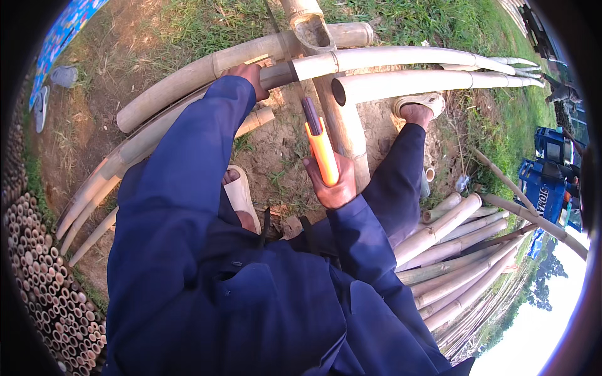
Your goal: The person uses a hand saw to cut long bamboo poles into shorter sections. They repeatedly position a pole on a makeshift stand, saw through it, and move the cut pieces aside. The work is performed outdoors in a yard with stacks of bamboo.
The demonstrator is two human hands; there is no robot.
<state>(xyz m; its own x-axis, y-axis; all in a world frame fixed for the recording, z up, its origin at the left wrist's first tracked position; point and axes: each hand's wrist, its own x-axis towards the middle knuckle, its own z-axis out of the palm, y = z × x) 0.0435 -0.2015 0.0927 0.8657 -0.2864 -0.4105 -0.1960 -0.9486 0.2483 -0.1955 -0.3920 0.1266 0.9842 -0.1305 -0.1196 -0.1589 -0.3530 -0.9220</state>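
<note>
Head view: left hand (249, 76) at 12 o'clock, fingers wrapped around a dark-tipped bamboo pole (351, 61) that runs off toward 2 o'clock. Right hand (332, 182) at centre, fist closed on the orange-handled knife (321, 151), dark blade up, just beside the upright bamboo post (342, 122). Sandalled foot (419, 104) at 1 o'clock near a second pole. Stacked bamboo (458, 250) at 4 o'clock, cut ends (44, 276) at 8.

A blue box-shaped crate (544, 182) with white lettering on its side stands at the far right edge, on the grass beyond the bamboo poles. A blue patterned sheet (63, 28) lies at the far upper left.
</note>
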